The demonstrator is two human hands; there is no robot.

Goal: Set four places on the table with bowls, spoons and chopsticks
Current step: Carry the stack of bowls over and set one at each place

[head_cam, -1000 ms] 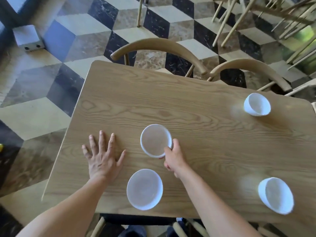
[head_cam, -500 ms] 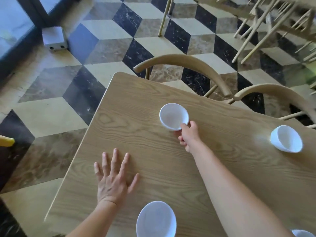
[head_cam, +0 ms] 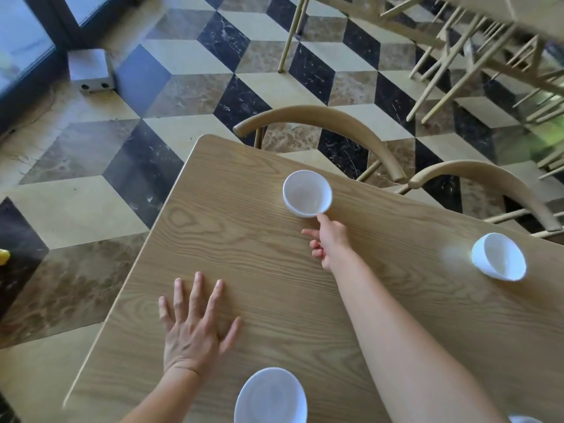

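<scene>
Right hand (head_cam: 328, 242) at the far bowl (head_cam: 306, 193), left hand (head_cam: 195, 328) flat on the table (head_cam: 244, 239)
On my feed the right hand reached across the table with its forefinger straight, the tip touching the near rim of the far bowl; the thumb stuck out sideways, clear of the bowl, and the other fingers were curled under, holding nothing. That bowl stood upright near the far edge, just in front of a chair (head_cam: 320, 123). The left hand lay palm down on the wood near the left edge, fingers straight and spread apart. A near bowl (head_cam: 270, 395) sat at the bottom of view beside the left wrist, a right bowl (head_cam: 499, 256) stood well off to the right, and a sliver of a fourth bowl (head_cam: 523, 419) showed in the bottom right corner
</scene>
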